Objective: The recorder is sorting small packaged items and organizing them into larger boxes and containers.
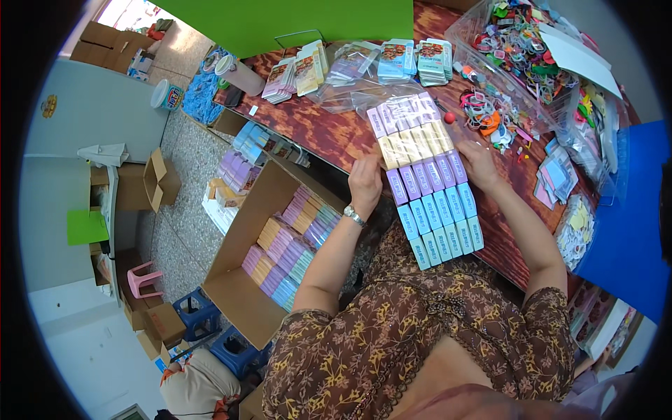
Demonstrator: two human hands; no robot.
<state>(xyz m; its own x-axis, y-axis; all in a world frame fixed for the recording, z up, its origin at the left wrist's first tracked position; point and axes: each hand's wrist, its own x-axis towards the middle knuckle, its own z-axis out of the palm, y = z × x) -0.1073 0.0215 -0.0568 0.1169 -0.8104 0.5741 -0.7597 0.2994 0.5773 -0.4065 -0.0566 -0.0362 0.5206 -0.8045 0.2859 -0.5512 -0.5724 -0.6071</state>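
Note:
A block of small boxes [430,208] in lilac, cream, blue and pale green rows lies in front of me, its near end jutting past the table edge. A clear plastic bag [409,112] covers its far rows, with loose film spread beyond them. My left hand [365,183] is at the block's left side beside the cream row, fingers curled on the bag's edge. On the opposite side my right hand [480,166] is closed at the bag's edge next to the cream and lilac rows. Its fingertips are partly hidden.
An open carton [241,280] packed with wrapped box bundles stands on the floor at left. Along the table's back are card stacks [396,61] and a tumbler [240,75]. A clear tray [521,98] of colourful small items and a card pile [555,175] lie right.

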